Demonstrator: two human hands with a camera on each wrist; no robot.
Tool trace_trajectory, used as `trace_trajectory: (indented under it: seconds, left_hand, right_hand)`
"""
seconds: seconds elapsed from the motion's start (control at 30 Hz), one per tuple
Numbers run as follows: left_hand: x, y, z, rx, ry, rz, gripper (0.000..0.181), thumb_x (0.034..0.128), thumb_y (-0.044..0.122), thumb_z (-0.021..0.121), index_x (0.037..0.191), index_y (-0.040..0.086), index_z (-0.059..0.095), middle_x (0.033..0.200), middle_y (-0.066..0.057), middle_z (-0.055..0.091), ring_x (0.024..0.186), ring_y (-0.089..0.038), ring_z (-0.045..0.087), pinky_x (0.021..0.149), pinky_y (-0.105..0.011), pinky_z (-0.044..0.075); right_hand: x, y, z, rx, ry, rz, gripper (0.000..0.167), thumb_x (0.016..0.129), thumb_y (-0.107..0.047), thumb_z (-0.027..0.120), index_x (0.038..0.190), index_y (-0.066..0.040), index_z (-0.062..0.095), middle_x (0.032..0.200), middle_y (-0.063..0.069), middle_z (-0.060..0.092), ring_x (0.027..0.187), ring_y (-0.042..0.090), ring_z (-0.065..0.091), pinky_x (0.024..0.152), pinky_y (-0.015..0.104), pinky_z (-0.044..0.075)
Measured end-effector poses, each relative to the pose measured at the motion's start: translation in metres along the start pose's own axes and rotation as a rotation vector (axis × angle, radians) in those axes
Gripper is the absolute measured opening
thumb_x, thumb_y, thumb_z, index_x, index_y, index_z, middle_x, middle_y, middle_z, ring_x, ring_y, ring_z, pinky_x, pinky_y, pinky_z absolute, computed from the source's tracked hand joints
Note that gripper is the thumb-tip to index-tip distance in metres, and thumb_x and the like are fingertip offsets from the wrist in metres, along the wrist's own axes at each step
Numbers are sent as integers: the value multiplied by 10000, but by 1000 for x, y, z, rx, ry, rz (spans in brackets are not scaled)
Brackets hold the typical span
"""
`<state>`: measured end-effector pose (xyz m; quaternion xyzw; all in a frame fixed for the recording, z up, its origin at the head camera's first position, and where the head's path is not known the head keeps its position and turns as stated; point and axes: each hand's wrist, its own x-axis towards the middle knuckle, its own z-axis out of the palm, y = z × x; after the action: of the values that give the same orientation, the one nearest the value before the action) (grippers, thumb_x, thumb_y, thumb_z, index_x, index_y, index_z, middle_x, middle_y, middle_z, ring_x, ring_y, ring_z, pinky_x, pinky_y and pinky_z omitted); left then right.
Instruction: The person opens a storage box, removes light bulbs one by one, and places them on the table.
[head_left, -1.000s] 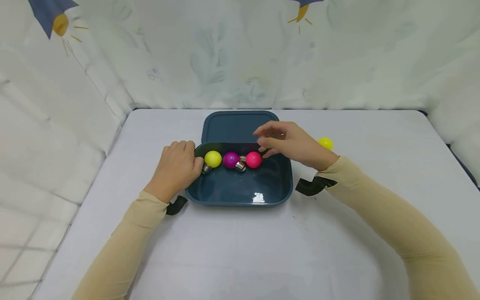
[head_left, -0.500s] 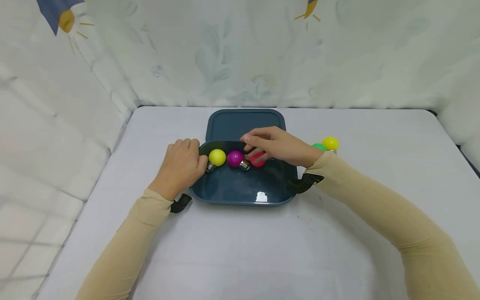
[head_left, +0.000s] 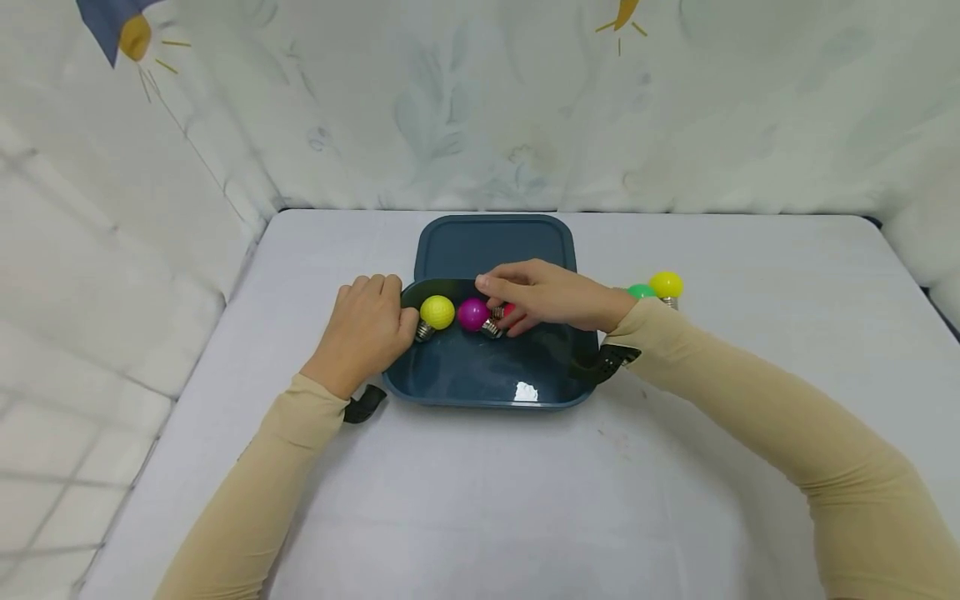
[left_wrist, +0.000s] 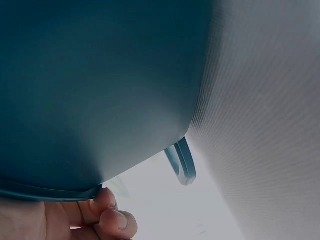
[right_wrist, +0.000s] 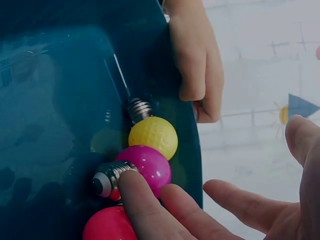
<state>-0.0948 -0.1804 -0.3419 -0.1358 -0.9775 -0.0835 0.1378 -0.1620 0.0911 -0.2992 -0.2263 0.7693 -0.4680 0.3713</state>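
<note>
With your left hand [head_left: 363, 325], you are gripping the blue box [head_left: 465, 371] by its left rim. Your right hand [head_left: 551, 293] is reaching in, fingers loosely extended over the purple bulb [right_wrist: 150, 165] and red bulb [right_wrist: 107, 225]. Both are lying inside, alongside a textured yellow bulb [head_left: 437, 312]. The lid [head_left: 495, 242] is lying just behind; a green bulb [head_left: 641, 291] and a smooth yellow bulb [head_left: 666, 283] are resting on the table [head_left: 487, 500], beyond your right wrist.

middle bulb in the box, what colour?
The middle bulb has a magenta-purple globe; best seen in the right wrist view.
</note>
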Motion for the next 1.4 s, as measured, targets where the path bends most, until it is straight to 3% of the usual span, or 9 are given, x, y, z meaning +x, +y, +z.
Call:
trace_trajectory:
  seconds: [0.53,0.87,1.07,1.4]
  left_hand:
    - [-3,0,0,-8,9,2,204,930,159,442,772,30,449,680,-98,402,646,-309,417,621,-378,281]
    - [-3,1,-3,-8,-5,3,204,934,160,438,778,29,447,684,-101,407,648,-306,417,622,-375,275]
    - [-4,1,-4,-8,-14,-4,206,938,165,438,789,25,456,690,-106,420,654,-309,428,624,-385,294]
    - [-5,2,-5,-8,-24,-8,217,949,183,431,800,27,455,698,-107,431,667,-311,435,631,-389,299]
  right_hand:
    - [7,-3,11,-42,-39,36,572,1056,-508,478,1503,-152,484,1372,121,640,1155,296,730,938,377,614]
    - [4,-9,9,-89,23,14,549,1031,-525,530,1456,-177,523,1274,102,692,1089,252,750,939,373,611]
    - [7,-11,13,-139,23,26,566,1023,-550,528,1468,-201,517,1281,68,703,1077,214,758,927,351,613]
    - [11,-12,17,-133,33,53,581,1018,-558,532,1450,-171,498,1237,75,719,1036,194,778,949,358,604]
